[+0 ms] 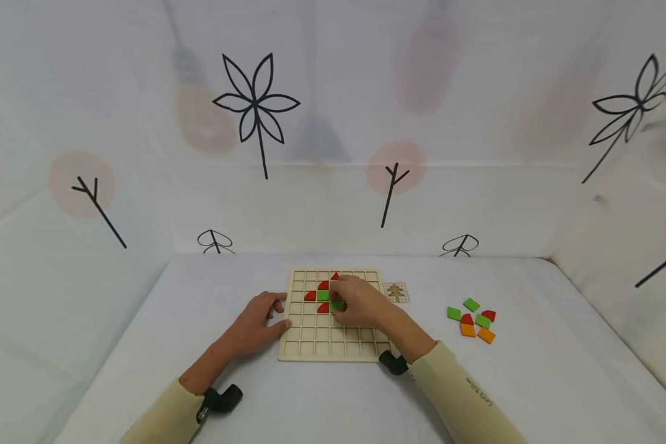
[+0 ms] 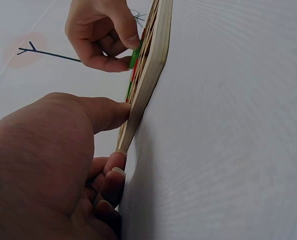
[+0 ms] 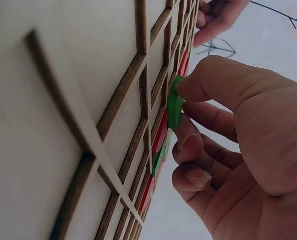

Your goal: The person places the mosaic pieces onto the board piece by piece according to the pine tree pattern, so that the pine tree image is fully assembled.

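Observation:
A pale wooden grid board lies on the white table. Along its left edge rests my left hand, its straight thumb against the rim and the other fingers bent beside it. Over the middle of the grid, my right hand pinches a green square tile between thumb and fingers, tilted close above the cells. Next to it in the grid sit a green square, a red triangle at the top and several red quarter-round pieces. My right hand covers part of the grid.
To the board's right lies a small card with a tree-like pattern on a grid. Farther right are loose tiles: several green squares, red curved pieces and two orange tiles. White cloth walls with plant drawings stand around the table.

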Demonstrator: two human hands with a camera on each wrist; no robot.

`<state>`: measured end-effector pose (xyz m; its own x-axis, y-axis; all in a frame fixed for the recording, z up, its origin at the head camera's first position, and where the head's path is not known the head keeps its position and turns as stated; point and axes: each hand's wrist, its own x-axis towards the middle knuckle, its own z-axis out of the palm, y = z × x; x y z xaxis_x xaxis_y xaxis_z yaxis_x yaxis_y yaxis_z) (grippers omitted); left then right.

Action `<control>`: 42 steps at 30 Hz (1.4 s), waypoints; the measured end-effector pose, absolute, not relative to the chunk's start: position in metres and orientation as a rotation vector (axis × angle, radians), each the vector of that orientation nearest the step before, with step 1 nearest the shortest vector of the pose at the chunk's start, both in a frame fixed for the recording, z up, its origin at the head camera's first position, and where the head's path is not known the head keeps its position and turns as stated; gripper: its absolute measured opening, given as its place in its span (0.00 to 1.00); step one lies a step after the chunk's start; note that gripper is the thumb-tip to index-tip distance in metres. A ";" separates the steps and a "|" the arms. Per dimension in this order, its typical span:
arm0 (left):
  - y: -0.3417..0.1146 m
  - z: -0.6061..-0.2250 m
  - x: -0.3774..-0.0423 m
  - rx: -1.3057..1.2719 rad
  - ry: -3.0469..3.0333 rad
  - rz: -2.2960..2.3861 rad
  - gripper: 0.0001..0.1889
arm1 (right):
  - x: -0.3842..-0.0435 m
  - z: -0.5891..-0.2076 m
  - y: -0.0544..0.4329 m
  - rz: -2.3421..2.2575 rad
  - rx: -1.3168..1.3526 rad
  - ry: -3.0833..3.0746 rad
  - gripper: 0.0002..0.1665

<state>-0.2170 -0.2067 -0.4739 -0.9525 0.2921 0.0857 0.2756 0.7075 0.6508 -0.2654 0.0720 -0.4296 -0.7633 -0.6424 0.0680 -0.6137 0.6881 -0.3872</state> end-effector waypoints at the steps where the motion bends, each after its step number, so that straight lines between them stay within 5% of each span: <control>1: -0.207 -0.474 -0.217 0.480 2.881 1.093 0.32 | -0.265 -0.430 0.072 -0.608 -1.053 2.819 0.11; 42: -0.206 -0.473 -0.216 0.480 2.907 1.066 0.31 | -0.252 -0.424 0.102 -0.656 -1.155 2.931 0.07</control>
